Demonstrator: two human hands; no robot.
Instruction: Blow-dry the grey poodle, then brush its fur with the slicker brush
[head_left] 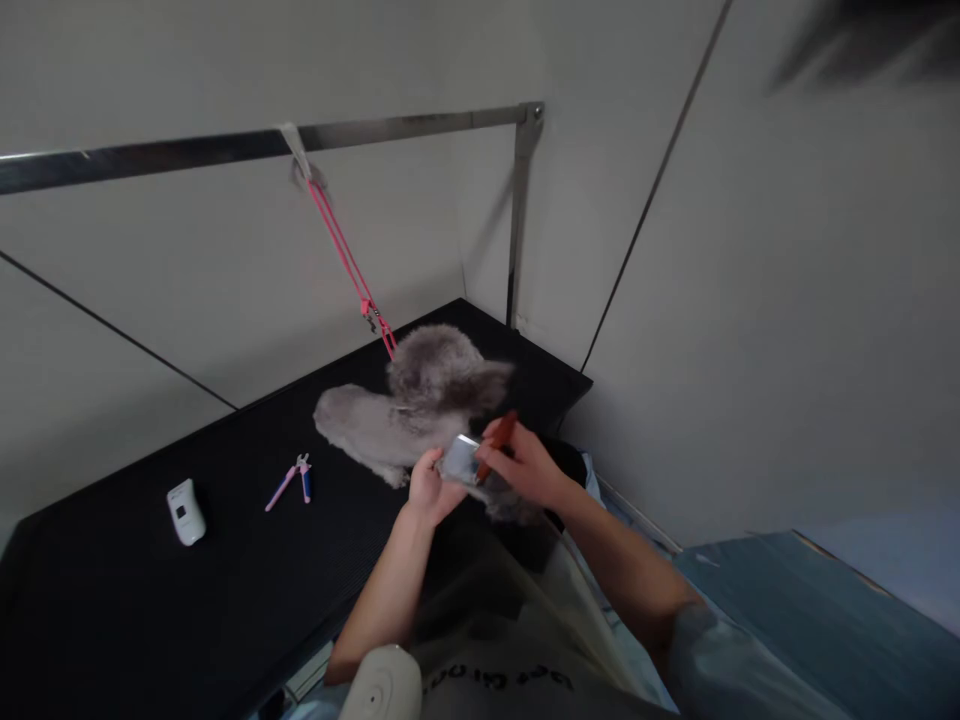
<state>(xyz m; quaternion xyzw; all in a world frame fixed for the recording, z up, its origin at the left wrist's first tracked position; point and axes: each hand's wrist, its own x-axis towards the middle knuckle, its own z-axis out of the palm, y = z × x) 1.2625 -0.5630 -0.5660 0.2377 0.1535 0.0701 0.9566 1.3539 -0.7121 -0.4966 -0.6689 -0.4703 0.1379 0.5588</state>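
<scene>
A grey, short-clipped dog (367, 425) is on the black table in front of me, its furry head (435, 360) turned toward the right. My right hand (529, 465) grips the red handle of a slicker brush (460, 458). The brush's flat silver head lies against fur at the dog's front, close to my left hand. My left hand (435, 490) is closed around the dog's leg (484, 495), thumb on top; the brush and fur partly hide its fingers. A pink grooming loop (337, 235) runs from the overhead bar down to the dog's neck.
Pink-and-blue nail clippers (295, 480) and a white handheld device (185, 512) lie on the black table (135, 580), left of the dog. A metal bar (405, 128) spans above, with an upright post (517, 230) at the far corner. Walls stand behind and right.
</scene>
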